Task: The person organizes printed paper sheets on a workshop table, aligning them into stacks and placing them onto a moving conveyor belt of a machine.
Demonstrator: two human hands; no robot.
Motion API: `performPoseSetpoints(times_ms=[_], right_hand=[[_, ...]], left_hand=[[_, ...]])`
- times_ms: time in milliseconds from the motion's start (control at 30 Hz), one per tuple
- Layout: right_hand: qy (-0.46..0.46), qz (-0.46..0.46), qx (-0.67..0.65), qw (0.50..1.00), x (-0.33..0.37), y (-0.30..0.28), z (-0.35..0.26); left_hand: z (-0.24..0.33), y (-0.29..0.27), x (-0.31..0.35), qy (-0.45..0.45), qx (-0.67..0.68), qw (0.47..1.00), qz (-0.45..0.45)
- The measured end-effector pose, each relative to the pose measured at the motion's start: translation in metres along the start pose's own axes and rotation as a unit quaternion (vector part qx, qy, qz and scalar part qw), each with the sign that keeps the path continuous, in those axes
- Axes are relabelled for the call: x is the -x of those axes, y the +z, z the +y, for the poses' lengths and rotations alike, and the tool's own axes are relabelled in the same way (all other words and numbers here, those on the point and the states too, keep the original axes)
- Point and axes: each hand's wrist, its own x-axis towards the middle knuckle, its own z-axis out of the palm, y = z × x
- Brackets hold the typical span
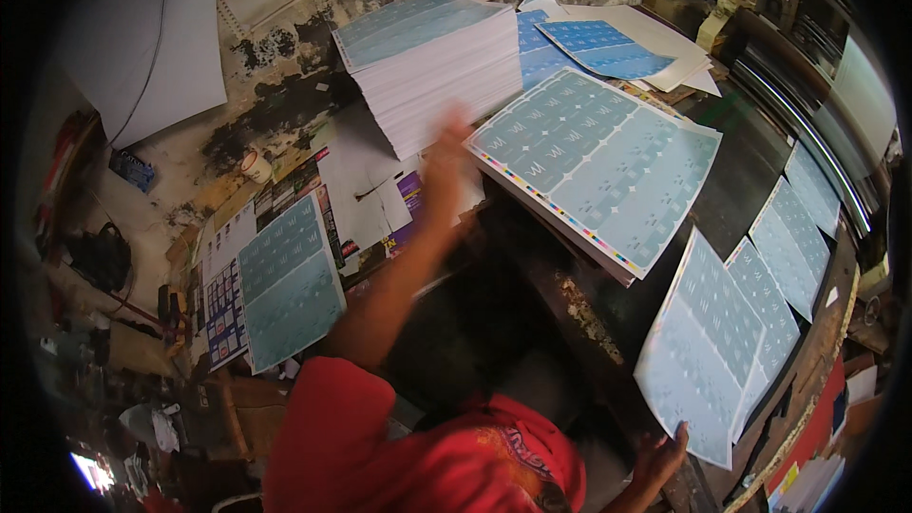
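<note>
My left hand (448, 138), smeared by motion, is raised between a tall paper stack (442, 81) and the near left corner of a lower pile of printed sheets (598, 166). Its fingers cannot be made out. At the lower right, my right hand (662, 459) pinches the near edge of a loose printed sheet (705, 337), thumb on top. That sheet is pale blue-green with rows of small marks, and tilts over the dark table. Similar sheets (765, 290) lie beneath and beyond it. The pile carries a coloured strip along its left edge.
Another printed sheet (290, 285) lies at the left on assorted printed papers. Bluer sheets (603, 47) and cream paper lie behind the pile. A small cup (255, 166) stands by the stained wall. Long metal rollers (807, 133) run along the far right, beside the table's curved-looking edge.
</note>
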Motion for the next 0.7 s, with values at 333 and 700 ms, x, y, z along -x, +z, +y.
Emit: performPoseSetpoints(times_ms=[333,700], right_hand=[[0.017,0.093,0.029,0.995,0.011,-0.083,0.057],[0.131,0.041,0.003,0.991,0.049,-0.087,0.072]], left_hand=[[-0.040,-0.204,-0.149,-0.289,0.121,0.915,0.253],[-0.030,-0.224,-0.170,-0.311,0.151,0.894,0.286]])
